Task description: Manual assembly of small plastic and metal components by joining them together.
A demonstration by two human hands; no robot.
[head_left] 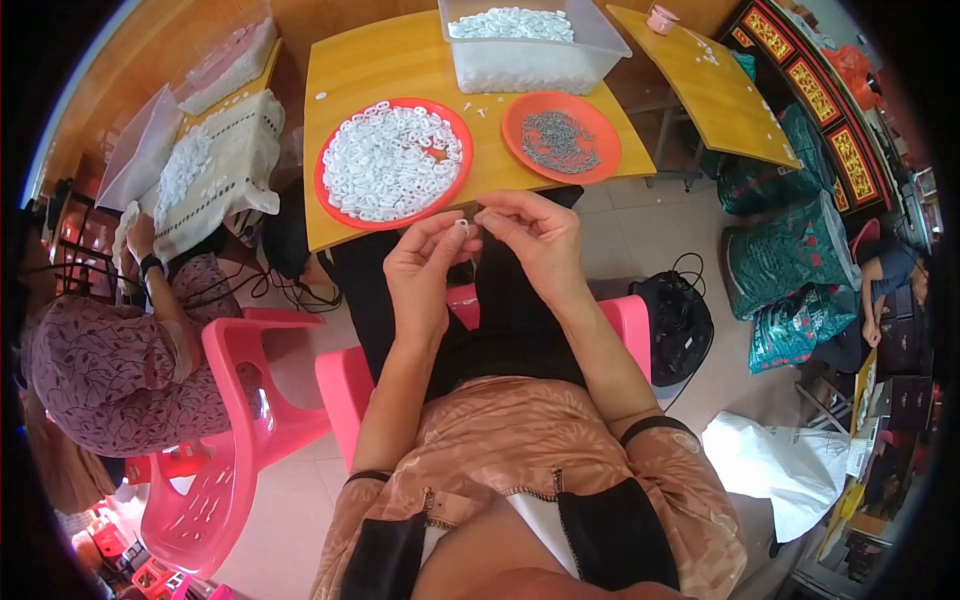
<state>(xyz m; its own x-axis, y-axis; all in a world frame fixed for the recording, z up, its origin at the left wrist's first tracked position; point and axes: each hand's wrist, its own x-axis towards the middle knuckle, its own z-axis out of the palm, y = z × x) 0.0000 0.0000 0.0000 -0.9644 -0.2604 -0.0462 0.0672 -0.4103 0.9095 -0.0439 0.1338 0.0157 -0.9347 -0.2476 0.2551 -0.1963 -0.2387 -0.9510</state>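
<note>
– What is the left hand [420,255] doing?
– It pinches a white bit [462,227] between thumb and finger, just short of the table [385,70].
– And the right hand [540,235]?
– Just beside it, thumb and finger pinched close. They may grip something tiny, but I can't tell from here.
– What's past them?
– A red plate [467,152] heaped with white rings [390,160]. Right of that, an orange plate [603,125] holds thin grey pins [560,140].
– And at the back?
– A clear tub [600,48] with lots of white bits inside.
</note>
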